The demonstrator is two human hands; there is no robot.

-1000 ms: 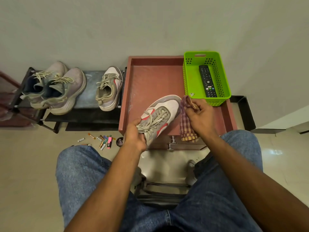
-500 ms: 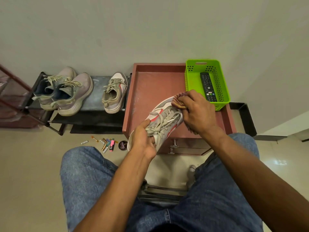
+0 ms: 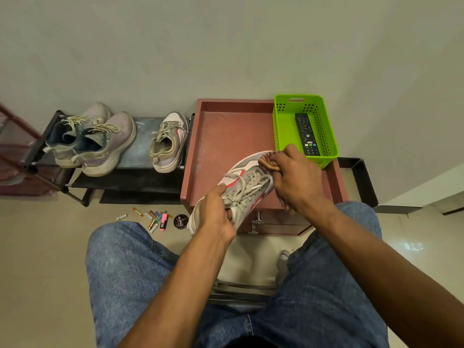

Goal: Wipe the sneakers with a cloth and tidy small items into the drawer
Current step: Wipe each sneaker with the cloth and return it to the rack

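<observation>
My left hand (image 3: 216, 214) grips the heel end of a grey and white sneaker with red trim (image 3: 247, 183), held tilted over the front edge of the red-brown drawer cabinet (image 3: 226, 136). My right hand (image 3: 297, 177) holds a checked cloth (image 3: 267, 160) bunched against the shoe's toe and right side. The matching sneaker (image 3: 169, 141) stands on the low rack. Small items, several batteries and markers (image 3: 155, 218) and a round polish tin (image 3: 181, 221), lie on the floor left of the cabinet. The drawer front with metal handles (image 3: 256, 223) sits below the shoe.
A pair of lilac-grey sneakers (image 3: 98, 139) stands on the black shoe rack (image 3: 140, 177) at left. A green plastic basket (image 3: 283, 131) holding a black remote (image 3: 306, 134) sits on the cabinet's back right corner. My knees in jeans frame a stool below.
My right hand has brought the cloth from beside the shoe onto its toe and upper. The sneaker has tipped further toward me in my left hand, and the view has shifted slightly.
</observation>
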